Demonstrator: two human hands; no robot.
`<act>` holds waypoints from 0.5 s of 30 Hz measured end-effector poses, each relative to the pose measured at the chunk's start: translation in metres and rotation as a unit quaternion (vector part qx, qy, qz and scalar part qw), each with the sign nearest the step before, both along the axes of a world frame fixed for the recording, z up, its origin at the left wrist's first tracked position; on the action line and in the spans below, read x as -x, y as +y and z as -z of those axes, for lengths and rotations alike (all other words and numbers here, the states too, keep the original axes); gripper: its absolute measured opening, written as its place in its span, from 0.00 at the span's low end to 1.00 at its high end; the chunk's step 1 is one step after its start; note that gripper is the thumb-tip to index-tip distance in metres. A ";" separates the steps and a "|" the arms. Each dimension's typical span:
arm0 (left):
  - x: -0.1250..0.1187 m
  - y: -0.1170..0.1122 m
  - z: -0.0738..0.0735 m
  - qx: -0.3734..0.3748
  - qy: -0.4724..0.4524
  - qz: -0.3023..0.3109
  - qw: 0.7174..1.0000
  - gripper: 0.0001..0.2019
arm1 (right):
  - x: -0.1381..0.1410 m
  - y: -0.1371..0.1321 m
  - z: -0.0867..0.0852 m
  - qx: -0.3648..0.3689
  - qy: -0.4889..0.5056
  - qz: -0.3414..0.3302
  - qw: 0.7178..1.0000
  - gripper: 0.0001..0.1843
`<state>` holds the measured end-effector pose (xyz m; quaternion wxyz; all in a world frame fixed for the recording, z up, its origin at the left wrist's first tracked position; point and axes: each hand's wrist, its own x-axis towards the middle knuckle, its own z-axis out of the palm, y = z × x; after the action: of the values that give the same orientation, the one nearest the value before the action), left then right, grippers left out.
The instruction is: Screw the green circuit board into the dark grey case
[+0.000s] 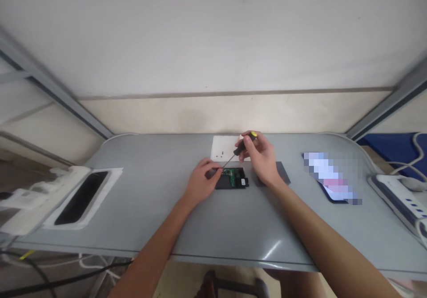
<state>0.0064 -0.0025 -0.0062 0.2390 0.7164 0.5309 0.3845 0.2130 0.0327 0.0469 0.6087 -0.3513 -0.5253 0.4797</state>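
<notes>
A small black device (233, 180) lies open on the grey table (160, 209), with a green circuit board showing inside it. My left hand (202, 181) rests on its left end and pins it down. My right hand (260, 155) grips a screwdriver (243, 146) with a black handle and yellow cap. Its thin shaft slants down and left to the circuit board. A dark flat cover (282, 172) lies just right of the device, partly under my right wrist.
A white sheet (223, 148) lies behind the device. A phone (333, 187) sits to the right, and a white power strip (400, 200) at the right edge. On the left are a white-framed rectangular cut-out (83, 195) and another white power strip (36, 195).
</notes>
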 end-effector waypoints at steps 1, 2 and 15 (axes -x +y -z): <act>0.001 0.000 0.000 0.006 -0.005 0.000 1.000 0.07 | 0.000 0.000 0.000 0.003 0.002 0.000 1.000 0.18; 0.002 0.001 0.000 0.011 -0.010 0.001 1.000 0.07 | 0.000 0.001 0.000 0.006 0.006 0.001 1.000 0.18; 0.002 0.001 -0.004 0.019 0.004 -0.034 0.999 0.12 | 0.001 0.003 0.008 0.006 -0.015 -0.009 1.000 0.18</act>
<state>0.0044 -0.0018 -0.0022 0.2369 0.6950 0.5630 0.3793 0.2117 0.0354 0.0388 0.5940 -0.3577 -0.5346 0.4831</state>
